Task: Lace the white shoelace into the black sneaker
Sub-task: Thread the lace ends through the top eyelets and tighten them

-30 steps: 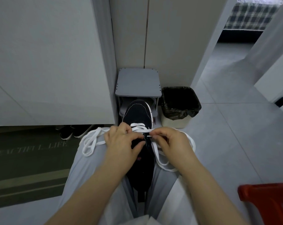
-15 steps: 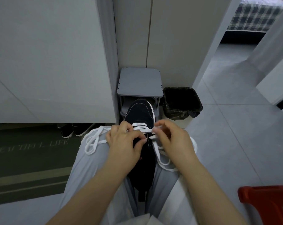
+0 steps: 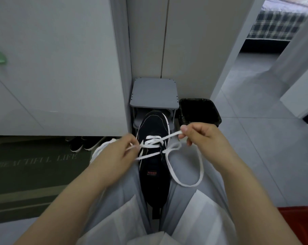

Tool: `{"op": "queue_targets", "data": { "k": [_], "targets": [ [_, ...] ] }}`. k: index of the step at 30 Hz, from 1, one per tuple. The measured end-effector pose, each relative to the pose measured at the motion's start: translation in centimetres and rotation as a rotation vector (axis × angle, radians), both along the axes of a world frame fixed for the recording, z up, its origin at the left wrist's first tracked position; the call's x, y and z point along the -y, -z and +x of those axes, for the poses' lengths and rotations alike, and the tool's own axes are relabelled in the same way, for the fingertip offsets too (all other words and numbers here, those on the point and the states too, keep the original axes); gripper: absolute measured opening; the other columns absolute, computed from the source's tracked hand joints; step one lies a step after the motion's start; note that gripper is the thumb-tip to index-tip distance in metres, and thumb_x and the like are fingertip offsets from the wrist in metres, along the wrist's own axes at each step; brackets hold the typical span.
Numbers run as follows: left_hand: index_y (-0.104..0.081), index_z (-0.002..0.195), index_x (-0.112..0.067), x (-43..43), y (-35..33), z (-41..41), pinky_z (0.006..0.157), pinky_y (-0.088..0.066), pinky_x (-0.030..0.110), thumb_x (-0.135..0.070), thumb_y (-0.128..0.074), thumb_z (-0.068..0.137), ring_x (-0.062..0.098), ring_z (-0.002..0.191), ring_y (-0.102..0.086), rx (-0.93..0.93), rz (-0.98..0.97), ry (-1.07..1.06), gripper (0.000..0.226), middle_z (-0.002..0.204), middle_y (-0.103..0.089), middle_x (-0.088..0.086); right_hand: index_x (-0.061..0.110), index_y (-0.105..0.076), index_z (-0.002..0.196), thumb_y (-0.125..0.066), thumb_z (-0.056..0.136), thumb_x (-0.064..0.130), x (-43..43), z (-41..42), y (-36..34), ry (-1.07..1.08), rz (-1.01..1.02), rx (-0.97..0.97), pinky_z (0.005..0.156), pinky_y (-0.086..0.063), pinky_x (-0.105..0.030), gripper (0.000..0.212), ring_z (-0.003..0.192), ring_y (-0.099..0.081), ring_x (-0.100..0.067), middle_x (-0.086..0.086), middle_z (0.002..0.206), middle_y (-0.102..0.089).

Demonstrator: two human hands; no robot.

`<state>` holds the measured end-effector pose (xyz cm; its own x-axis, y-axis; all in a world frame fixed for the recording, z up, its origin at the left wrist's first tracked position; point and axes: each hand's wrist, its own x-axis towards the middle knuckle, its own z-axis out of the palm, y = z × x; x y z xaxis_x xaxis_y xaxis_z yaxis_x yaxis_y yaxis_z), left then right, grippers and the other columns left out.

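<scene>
The black sneaker lies between my knees, toe pointing away, with a red label on its tongue. The white shoelace crosses its front eyelets and hangs in a long loop over my right thigh. My left hand pinches one strand left of the shoe. My right hand is raised to the right of the toe and pinches the other strand, which runs taut to the eyelets.
A small grey stool stands just beyond the toe, against the wall. A black-lined bin sits to its right. Dark shoes and a green mat lie at left. A red object shows at bottom right.
My right hand has drawn its strand up and to the right, away from the eyelets. My left hand has shifted left off the shoe, so the crossed lace shows.
</scene>
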<state>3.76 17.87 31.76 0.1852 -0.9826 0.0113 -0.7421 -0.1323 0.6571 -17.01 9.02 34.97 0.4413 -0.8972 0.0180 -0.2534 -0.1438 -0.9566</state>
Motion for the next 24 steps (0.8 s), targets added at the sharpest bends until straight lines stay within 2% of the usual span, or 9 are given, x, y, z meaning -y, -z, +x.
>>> {"op": "queue_targets", "data": {
  "k": [2, 5, 8, 10, 12, 13, 16, 21, 24],
  "targets": [
    [-0.061, 0.090, -0.030, 0.1, -0.1, -0.3, 0.081, -0.041, 0.029, -0.050, -0.052, 0.085, 0.014, 0.087, -0.049, 0.338, 0.061, 0.117, 0.022, 0.087, -0.049, -0.009, 0.011, -0.066, 0.071, -0.052, 0.092, 0.018, 0.0, -0.3, -0.4, 0.005, 0.004, 0.023, 0.059, -0.041, -0.005, 0.025, 0.051, -0.050, 0.003, 0.014, 0.052, -0.061],
    [-0.069, 0.084, -0.024, 0.3, -0.8, -0.5, 0.083, -0.036, 0.025, -0.048, -0.058, 0.083, 0.014, 0.090, -0.039, 0.325, -0.060, 0.095, 0.027, 0.090, -0.043, -0.005, 0.018, -0.064, 0.068, -0.050, 0.093, 0.024, -0.1, -0.7, -0.5, 0.029, -0.022, -0.011, 0.063, -0.042, -0.013, 0.029, 0.059, -0.051, -0.006, 0.008, 0.051, -0.053],
    [-0.061, 0.070, -0.019, 0.0, -3.0, -0.3, 0.075, -0.037, 0.006, -0.023, -0.051, 0.087, -0.002, 0.084, -0.053, -0.220, -0.333, -0.155, 0.020, 0.088, -0.057, -0.011, 0.015, -0.060, 0.067, -0.045, 0.096, 0.025, -0.2, -1.0, -0.2, 0.094, -0.016, -0.035, 0.053, -0.035, -0.011, 0.034, 0.055, -0.041, -0.007, 0.004, 0.051, -0.044],
    [-0.058, 0.062, -0.016, 0.1, -4.6, 0.5, 0.075, -0.044, 0.007, -0.002, -0.041, 0.090, -0.004, 0.073, -0.060, -0.807, -0.463, -0.329, 0.035, 0.075, -0.065, -0.011, 0.013, -0.057, 0.066, -0.044, 0.097, 0.024, -0.3, -0.9, 0.1, 0.149, 0.028, 0.012, 0.057, -0.037, -0.013, 0.035, 0.051, -0.037, -0.005, 0.007, 0.051, -0.042],
    [-0.051, 0.051, -0.019, -0.2, -5.8, 1.8, 0.061, -0.052, 0.016, -0.002, -0.040, 0.084, 0.005, 0.051, -0.053, -1.383, -0.615, -0.328, 0.039, 0.053, -0.053, -0.008, 0.013, -0.055, 0.066, -0.044, 0.097, 0.024, -0.4, -0.9, 0.1, 0.173, 0.041, 0.053, 0.066, -0.040, -0.020, 0.034, 0.053, -0.039, -0.004, 0.009, 0.053, -0.045],
    [-0.044, 0.051, -0.020, -0.3, -6.2, 2.3, 0.046, -0.044, 0.014, -0.005, -0.042, 0.079, 0.004, 0.042, -0.040, -1.505, -0.633, -0.309, 0.032, 0.047, -0.042, -0.008, 0.014, -0.054, 0.067, -0.044, 0.097, 0.024, -0.4, -0.9, 0.0, 0.173, 0.032, 0.076, 0.069, -0.041, -0.023, 0.034, 0.054, -0.041, -0.004, 0.011, 0.053, -0.046],
    [-0.038, 0.058, -0.021, -0.3, -5.3, 1.4, 0.035, -0.024, 0.017, -0.006, -0.037, 0.086, 0.004, 0.038, -0.027, -1.003, -0.358, -0.291, 0.032, 0.046, -0.035, -0.010, 0.014, -0.053, 0.067, -0.043, 0.098, 0.022, -0.4, -0.8, -0.5, 0.155, 0.007, 0.125, 0.071, -0.041, -0.024, 0.033, 0.059, -0.045, -0.007, 0.011, 0.051, -0.046],
    [-0.059, 0.097, -0.023, 0.7, 0.7, -3.7, 0.077, -0.041, 0.016, -0.024, -0.063, 0.084, 0.004, 0.081, -0.049, 0.035, -0.146, 0.106, 0.014, 0.092, -0.049, -0.007, 0.013, -0.058, 0.074, -0.042, 0.098, 0.021, -0.8, -0.1, -0.9, 0.114, -0.002, 0.135, 0.075, -0.044, -0.032, 0.029, 0.054, -0.041, -0.002, 0.013, 0.049, -0.044],
    [-0.067, 0.091, -0.017, 1.8, 2.8, -4.1, 0.077, -0.048, 0.037, -0.018, -0.078, 0.069, 0.025, 0.085, -0.050, 0.275, -0.185, 0.059, 0.024, 0.094, -0.051, 0.006, 0.014, -0.060, 0.076, -0.042, 0.097, 0.019, -0.9, -0.1, -0.9, 0.093, -0.014, 0.148, 0.070, -0.043, -0.021, 0.028, 0.057, -0.043, -0.001, 0.013, 0.052, -0.048]
  ]
}}
